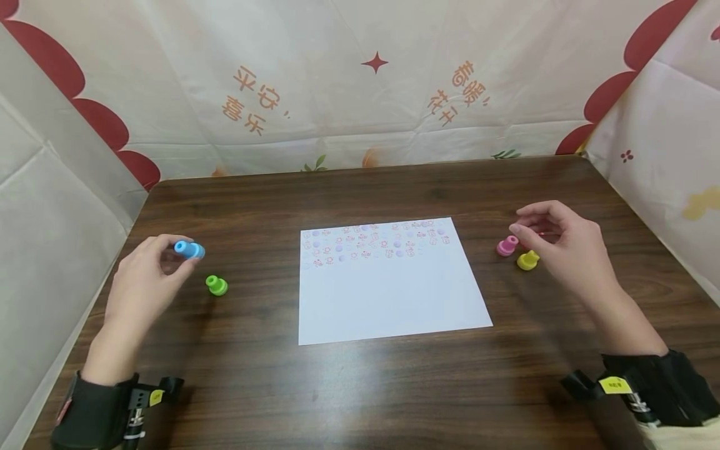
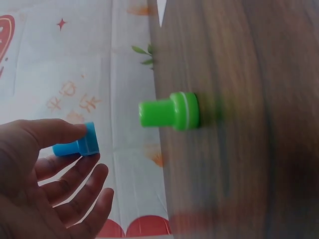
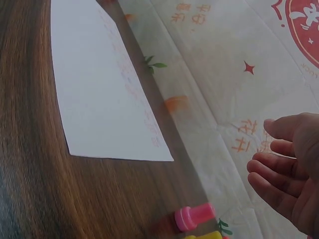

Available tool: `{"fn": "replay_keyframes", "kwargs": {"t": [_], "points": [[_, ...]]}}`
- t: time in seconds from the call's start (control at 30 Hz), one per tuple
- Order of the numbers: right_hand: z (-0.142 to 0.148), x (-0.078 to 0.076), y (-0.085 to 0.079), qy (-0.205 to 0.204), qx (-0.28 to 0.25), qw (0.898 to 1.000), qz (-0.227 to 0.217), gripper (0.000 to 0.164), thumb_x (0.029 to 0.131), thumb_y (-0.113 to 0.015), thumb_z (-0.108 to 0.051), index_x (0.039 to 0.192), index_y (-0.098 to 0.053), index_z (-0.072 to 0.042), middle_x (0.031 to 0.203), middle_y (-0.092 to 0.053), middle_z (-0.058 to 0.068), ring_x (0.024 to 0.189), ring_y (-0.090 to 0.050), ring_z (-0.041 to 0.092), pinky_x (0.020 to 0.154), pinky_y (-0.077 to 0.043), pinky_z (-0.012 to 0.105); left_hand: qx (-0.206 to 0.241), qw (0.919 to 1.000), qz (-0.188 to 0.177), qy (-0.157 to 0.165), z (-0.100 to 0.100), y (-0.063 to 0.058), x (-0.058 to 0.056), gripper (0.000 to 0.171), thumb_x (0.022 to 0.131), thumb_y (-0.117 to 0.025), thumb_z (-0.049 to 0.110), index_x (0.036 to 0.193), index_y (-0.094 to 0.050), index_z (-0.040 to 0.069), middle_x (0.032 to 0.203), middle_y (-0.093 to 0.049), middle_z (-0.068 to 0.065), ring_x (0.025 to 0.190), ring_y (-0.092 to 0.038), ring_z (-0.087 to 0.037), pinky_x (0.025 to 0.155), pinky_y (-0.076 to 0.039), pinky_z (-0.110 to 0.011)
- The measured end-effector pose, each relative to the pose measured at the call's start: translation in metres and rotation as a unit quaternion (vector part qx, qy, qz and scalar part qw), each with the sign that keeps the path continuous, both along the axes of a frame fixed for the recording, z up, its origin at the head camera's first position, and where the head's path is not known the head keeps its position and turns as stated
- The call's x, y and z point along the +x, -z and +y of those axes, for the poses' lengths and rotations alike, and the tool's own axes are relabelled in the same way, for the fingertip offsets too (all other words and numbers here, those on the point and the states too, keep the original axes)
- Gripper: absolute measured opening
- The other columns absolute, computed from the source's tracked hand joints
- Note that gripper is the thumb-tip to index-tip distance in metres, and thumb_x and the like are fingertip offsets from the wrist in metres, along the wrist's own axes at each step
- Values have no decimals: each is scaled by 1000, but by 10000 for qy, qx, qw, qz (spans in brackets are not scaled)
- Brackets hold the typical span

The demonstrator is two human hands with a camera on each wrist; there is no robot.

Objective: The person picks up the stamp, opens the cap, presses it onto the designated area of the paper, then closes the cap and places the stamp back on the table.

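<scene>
My left hand (image 1: 143,278) pinches a small blue toy stamp (image 1: 189,249) between thumb and fingers, above the table's left side. In the left wrist view the thumb lies along the blue stamp (image 2: 88,139), and the other fingers spread loosely below. A green stamp (image 1: 216,285) stands on the table just right of that hand. My right hand (image 1: 568,250) hovers at the right with loosely bent fingers and nothing in them. Close by its fingertips stand a pink stamp (image 1: 507,245) and a yellow stamp (image 1: 528,260). A bit of red shows behind the right fingers, mostly hidden.
A white sheet of paper (image 1: 394,300) lies mid-table, with rows of small red and purple prints along its far part. The dark wooden table (image 1: 337,400) meets a patterned white cloth (image 1: 337,81) at the back and sides.
</scene>
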State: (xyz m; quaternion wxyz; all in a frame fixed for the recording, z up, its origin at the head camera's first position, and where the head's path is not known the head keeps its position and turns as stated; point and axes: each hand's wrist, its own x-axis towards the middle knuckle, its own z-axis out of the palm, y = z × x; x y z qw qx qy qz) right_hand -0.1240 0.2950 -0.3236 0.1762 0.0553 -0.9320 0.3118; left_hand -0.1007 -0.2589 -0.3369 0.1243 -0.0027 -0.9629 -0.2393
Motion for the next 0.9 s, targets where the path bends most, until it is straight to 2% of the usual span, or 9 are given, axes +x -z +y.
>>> {"fn": "replay_keyframes", "kwargs": {"t": [0.23,0.43,0.57,0.67,0.7,0.73,0.8,0.83,0.9], "points": [[10,0,5,147,65,9999,-41,33,86,-71,-25,111,-64,-5,93,-65,10,72,-51,-16,60,-39,-4,-606,9963,-564,-210,-11,5,0,38,87,-69,18,117,-57,-1,102,-59,-27,87,-57,-41,61,-50,-57],[18,2,7,244,270,9992,-156,32,88,-69,-26,111,-63,-4,94,-66,14,73,-49,-16,58,-36,-5,-839,9898,-1146,-110,-17,10,0,40,86,-70,23,115,-57,0,97,-63,-27,77,-58,-36,49,-51,-46],[24,4,10,288,459,9981,-294,33,87,-69,-26,110,-63,-3,96,-67,17,81,-62,12,58,-34,-7,-914,9843,-1511,-34,-19,13,0,38,86,-69,25,114,-58,1,96,-64,-25,74,-58,-33,50,-49,-44],[27,5,13,267,561,9971,-429,34,87,-70,-27,110,-62,-2,98,-68,21,86,-64,34,58,-33,-7,-943,9803,-1734,-51,-20,15,1,35,87,-68,25,113,-58,2,95,-64,-23,73,-57,-31,50,-47,-41],[29,5,14,278,623,9966,-461,34,87,-70,-27,110,-62,-2,99,-68,22,87,-64,36,58,-36,-5,-940,9794,-1786,-50,-20,15,1,35,87,-68,24,112,-58,3,95,-64,-23,72,-56,-31,50,-46,-41],[30,5,16,269,664,9962,-487,34,87,-70,-26,109,-62,-1,99,-68,23,87,-64,38,59,-43,0,-934,9789,-1816,-44,-19,15,1,34,87,-68,24,112,-59,3,95,-64,-23,72,-57,-31,50,-46,-40],[32,6,18,255,728,9955,-541,34,87,-70,-25,109,-62,0,100,-67,25,88,-64,39,65,-58,20,-930,9781,-1860,-36,-19,15,1,35,87,-68,25,112,-59,3,96,-64,-24,73,-57,-31,50,-46,-41],[33,7,20,251,757,9952,-565,34,87,-70,-24,109,-62,0,101,-67,26,88,-63,40,68,-61,32,-929,9780,-1870,-24,-19,16,1,35,87,-68,26,111,-59,2,97,-65,-25,74,-58,-32,51,-47,-42],[34,8,23,250,790,9946,-623,34,88,-69,-23,110,-61,2,103,-66,28,90,-62,41,73,-57,57,-936,9777,-1882,-2,-18,17,1,36,87,-69,27,111,-59,3,99,-65,-26,76,-59,-34,51,-47,-43]]}}
